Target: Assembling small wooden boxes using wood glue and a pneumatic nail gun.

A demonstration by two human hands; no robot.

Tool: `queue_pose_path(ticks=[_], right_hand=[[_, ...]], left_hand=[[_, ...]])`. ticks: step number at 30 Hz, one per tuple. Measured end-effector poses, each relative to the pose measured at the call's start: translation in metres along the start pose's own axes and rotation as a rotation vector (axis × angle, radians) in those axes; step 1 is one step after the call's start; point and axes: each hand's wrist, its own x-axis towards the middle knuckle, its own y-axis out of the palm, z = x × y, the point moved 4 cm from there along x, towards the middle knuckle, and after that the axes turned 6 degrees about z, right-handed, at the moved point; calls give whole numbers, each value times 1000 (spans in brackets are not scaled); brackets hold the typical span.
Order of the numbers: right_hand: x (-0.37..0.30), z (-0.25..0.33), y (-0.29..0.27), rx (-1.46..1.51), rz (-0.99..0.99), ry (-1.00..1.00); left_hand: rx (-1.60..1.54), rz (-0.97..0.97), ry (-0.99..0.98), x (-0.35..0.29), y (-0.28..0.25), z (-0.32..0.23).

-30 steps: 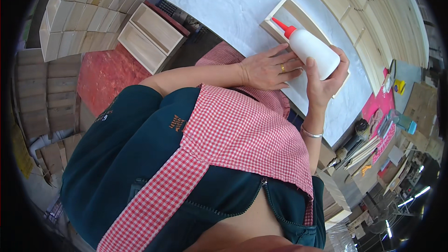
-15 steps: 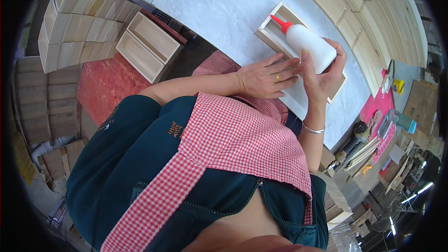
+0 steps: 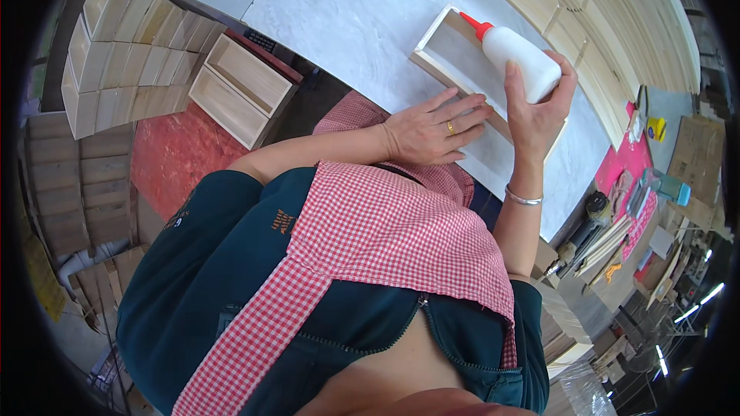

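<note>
Orange lettering (image 3: 283,221) is marking green cloth (image 3: 196,285). Left hand (image 3: 428,129) is splaying empty, right hand (image 3: 535,117) gripping one white plastic bottle (image 3: 524,64).

The marbled grey tabletop (image 3: 347,38) carries a wooden frame (image 3: 441,72) and stacked wooden strips (image 3: 640,38).

From my remote seat I see a grey marbled table (image 3: 331,23) at twelve o'clock, a red surface (image 3: 173,158) at nine, and bright light tubes (image 3: 709,298) glowing against the dark toward four.
</note>
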Motion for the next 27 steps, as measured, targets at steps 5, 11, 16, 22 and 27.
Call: queue_pose_path(ticks=[5, 11, 16, 22, 27], right_hand=[[-12, -5, -23, -65, -44, 7], [-32, -14, -60, -142, -111, 53], [-49, -21, -87, -203, -167, 76], [-70, -27, -121, -268, -220, 131], [-87, -39, -145, -301, -287, 190]], left_hand=[[4, -11, 6, 0, 1, 0], [23, 30, -6, -1, 3, 0], [53, 38, -6, -1, 4, -1], [70, 56, -18, -2, 7, -1], [91, 62, -15, -2, 7, -2]])
